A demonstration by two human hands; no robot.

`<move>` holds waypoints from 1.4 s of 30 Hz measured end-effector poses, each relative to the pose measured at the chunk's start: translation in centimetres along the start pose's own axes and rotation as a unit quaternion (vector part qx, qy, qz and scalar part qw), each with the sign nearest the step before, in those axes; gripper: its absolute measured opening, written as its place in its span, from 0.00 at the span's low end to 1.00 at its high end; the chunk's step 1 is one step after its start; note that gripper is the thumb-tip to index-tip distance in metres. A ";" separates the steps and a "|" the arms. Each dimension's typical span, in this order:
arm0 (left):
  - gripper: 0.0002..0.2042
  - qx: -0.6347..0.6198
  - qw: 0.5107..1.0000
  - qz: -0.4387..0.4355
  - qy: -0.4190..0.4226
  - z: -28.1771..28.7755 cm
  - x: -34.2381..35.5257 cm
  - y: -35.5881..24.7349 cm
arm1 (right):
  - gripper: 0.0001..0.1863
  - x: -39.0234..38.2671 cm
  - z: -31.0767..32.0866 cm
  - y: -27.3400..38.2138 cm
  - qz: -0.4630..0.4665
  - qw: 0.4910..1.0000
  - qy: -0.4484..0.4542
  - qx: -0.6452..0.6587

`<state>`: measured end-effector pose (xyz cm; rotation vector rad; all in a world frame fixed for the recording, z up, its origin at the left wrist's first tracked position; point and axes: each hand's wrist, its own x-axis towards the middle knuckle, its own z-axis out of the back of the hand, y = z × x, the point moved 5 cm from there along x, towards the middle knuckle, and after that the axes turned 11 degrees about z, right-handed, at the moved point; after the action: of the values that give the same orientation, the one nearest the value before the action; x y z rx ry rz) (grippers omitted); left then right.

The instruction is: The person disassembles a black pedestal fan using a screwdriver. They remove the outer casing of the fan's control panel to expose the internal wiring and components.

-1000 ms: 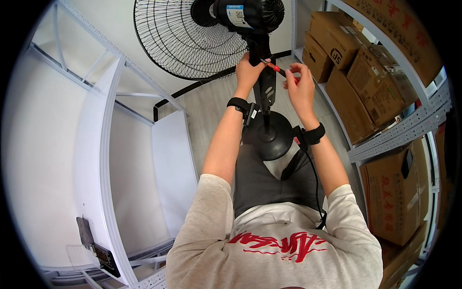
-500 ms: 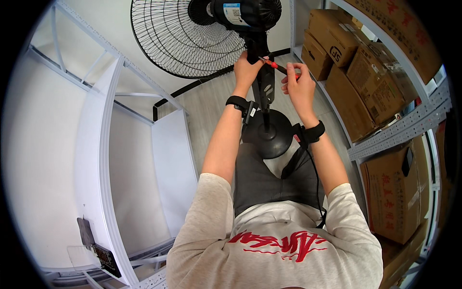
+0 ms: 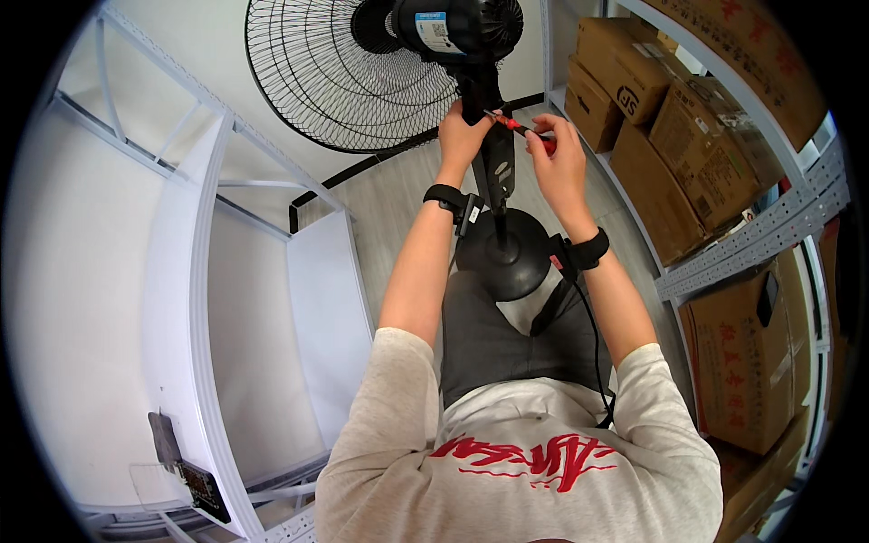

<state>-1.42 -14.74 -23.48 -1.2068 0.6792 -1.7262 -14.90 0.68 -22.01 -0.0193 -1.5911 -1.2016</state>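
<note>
A black standing fan has its wire grille (image 3: 308,86) at upper left, its motor housing (image 3: 457,27) at top centre and a pole (image 3: 498,172) running down to a round base (image 3: 504,271). My left hand (image 3: 462,140) is closed around the neck (image 3: 482,86) below the motor. A red-and-black screwdriver (image 3: 520,128) points at that neck beside my left thumb; whether its tip is seated cannot be made out. My right hand (image 3: 559,158) has curled fingers on the screwdriver's handle. Both wrists wear black strapped devices, with a cable from the right one.
White metal shelving (image 3: 317,308) with a small dark electronic device (image 3: 201,489) stands at left. Grey shelving (image 3: 742,244) holding several cardboard boxes (image 3: 692,145) lines the right. A white wall and grey floor (image 3: 380,199) lie behind the fan; my legs are below the base.
My right hand has shifted a little left and its fingers have moved on the screwdriver's handle. My left hand stays on the fan's neck, slightly further left in the picture.
</note>
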 end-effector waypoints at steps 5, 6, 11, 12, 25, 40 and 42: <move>0.25 0.027 1.000 0.000 -0.010 -0.2 -0.1 0.0 | 0.11 -0.5 -0.2 -0.2 0.022 0.999 -0.025 0.042; 0.25 0.023 1.000 -0.005 -0.012 -0.2 -0.1 -0.1 | 0.11 -0.5 -0.3 -0.8 0.008 0.999 -0.031 0.040; 0.25 0.005 1.000 -0.006 -0.020 -0.3 -0.3 -0.3 | 0.13 -1.2 -1.6 -2.5 -0.204 0.959 -0.049 0.192; 0.25 0.004 1.000 -0.006 -0.019 -0.2 -0.3 -0.3 | 0.13 -1.3 -1.7 -2.4 -0.233 0.952 -0.019 0.197; 0.32 -0.025 0.996 -0.054 -0.063 -0.2 -1.7 0.1 | 0.12 -1.2 0.4 -1.1 -0.164 0.978 0.060 0.118; 0.29 0.019 0.992 -0.078 -0.101 0.3 -2.3 -0.5 | 0.13 -0.4 0.0 -1.4 -0.164 0.980 0.074 0.085; 0.30 0.009 0.994 -0.053 -0.090 0.0 -2.0 -0.3 | 0.13 -0.1 -0.1 -1.4 -0.152 0.982 0.074 0.078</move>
<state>-1.26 -12.83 -24.10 -1.3880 0.4979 -1.6801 -15.54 -0.07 -23.01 0.4189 -1.5889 -1.2740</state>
